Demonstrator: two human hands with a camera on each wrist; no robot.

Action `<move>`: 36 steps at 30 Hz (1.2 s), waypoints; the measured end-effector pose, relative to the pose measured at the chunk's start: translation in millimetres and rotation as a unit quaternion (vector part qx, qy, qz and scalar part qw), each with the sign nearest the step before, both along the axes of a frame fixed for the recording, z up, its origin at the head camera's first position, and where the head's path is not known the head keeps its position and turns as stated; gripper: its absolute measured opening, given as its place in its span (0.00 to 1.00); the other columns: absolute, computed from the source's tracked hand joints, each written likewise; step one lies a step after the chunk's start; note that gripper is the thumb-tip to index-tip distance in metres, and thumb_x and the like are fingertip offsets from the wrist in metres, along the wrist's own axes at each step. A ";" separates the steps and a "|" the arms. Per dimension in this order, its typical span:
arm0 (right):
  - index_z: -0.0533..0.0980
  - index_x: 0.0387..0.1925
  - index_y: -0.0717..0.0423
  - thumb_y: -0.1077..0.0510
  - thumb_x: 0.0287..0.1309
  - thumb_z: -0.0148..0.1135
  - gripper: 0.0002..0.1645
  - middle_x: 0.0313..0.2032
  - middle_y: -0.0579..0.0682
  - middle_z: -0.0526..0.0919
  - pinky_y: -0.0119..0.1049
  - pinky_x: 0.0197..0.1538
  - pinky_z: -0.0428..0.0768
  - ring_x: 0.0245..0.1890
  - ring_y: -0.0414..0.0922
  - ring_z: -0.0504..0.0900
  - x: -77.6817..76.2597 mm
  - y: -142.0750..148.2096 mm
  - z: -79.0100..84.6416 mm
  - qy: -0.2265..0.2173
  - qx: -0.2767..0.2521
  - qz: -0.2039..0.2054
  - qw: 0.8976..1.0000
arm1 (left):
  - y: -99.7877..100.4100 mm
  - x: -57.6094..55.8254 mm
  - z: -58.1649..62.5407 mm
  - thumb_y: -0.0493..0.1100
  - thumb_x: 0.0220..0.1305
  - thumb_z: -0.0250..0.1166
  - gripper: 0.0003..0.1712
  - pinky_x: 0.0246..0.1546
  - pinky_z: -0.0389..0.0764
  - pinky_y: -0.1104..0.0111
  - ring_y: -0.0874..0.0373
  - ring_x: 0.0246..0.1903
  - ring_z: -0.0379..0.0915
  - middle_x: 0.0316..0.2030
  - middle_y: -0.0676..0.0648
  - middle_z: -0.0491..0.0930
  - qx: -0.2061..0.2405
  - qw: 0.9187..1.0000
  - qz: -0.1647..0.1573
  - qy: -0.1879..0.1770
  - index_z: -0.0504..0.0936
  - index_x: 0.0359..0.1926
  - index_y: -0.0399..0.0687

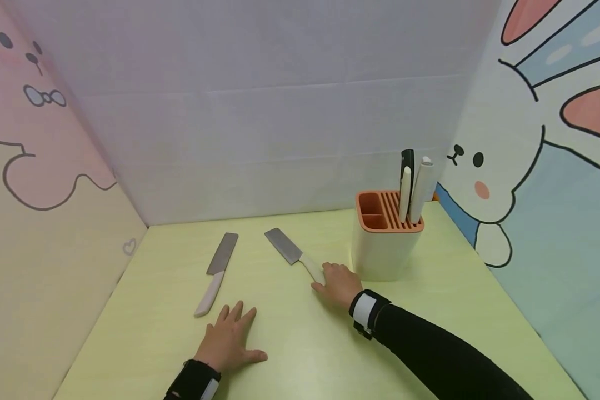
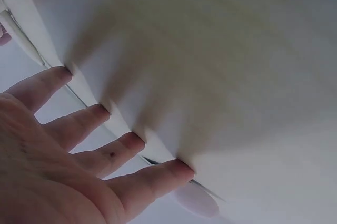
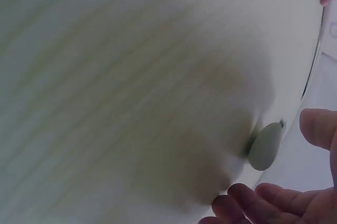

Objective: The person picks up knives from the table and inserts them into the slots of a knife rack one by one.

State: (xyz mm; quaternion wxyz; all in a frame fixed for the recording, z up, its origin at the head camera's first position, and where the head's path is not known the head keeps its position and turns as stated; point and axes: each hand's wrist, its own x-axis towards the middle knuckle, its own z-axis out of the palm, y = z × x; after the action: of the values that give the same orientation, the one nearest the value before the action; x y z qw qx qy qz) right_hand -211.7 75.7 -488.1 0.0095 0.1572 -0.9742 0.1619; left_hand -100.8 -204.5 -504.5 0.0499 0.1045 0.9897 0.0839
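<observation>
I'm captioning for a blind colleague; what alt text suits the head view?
A person's right hand is at the pale handle of a broad-bladed knife on a yellow-green table. The left hand is spread near a similar knife. At right, black and pale handles stick out of an orange-topped white knife block.

Above the bare right hand [image 1: 341, 284], a plain, close-fitting black sleeve [image 1: 440, 351] meets a black wrist strap [image 1: 380, 303] with a whitish panel [image 1: 364, 310], while a black band [image 1: 192, 382] bearing a similar pale patch [image 1: 210, 389] sits below the bare left hand [image 1: 229, 340].
</observation>
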 end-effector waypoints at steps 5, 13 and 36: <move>0.78 0.37 0.62 0.38 0.56 0.65 0.29 0.30 0.54 0.78 0.45 0.33 0.80 0.33 0.51 0.79 -4.3 -6.0 -4.6 0.007 0.036 -0.005 0.999 | -1.7 1.7 -0.3 0.83 0.30 0.64 0.64 0.42 0.66 0.27 0.30 0.63 0.57 0.66 0.35 0.63 0.004 1.000 0.004 0.001 0.71 0.66 0.50; 0.77 0.33 0.62 0.38 0.54 0.65 0.29 0.28 0.53 0.75 0.44 0.30 0.79 0.31 0.51 0.76 -6.5 -12.1 -14.2 0.024 0.072 -0.007 0.997 | -1.0 3.3 -0.4 0.83 0.30 0.65 0.63 0.43 0.66 0.27 0.30 0.64 0.57 0.67 0.35 0.63 0.003 1.000 0.005 -0.002 0.71 0.66 0.51; 0.76 0.30 0.63 0.44 0.54 0.68 0.24 0.25 0.52 0.72 0.42 0.27 0.77 0.27 0.49 0.74 6.8 -8.3 -6.1 0.038 0.072 0.016 0.997 | 2.1 1.4 6.3 0.79 0.32 0.68 0.61 0.43 0.67 0.28 0.31 0.63 0.57 0.66 0.35 0.63 0.005 1.000 0.000 0.005 0.72 0.65 0.50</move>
State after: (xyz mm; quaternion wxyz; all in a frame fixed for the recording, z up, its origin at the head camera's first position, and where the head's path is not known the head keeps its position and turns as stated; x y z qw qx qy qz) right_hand -204.9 67.4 -494.2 0.0328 0.1794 -0.9795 0.0858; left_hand -99.4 -202.4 -498.2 0.0441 0.1053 0.9896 0.0878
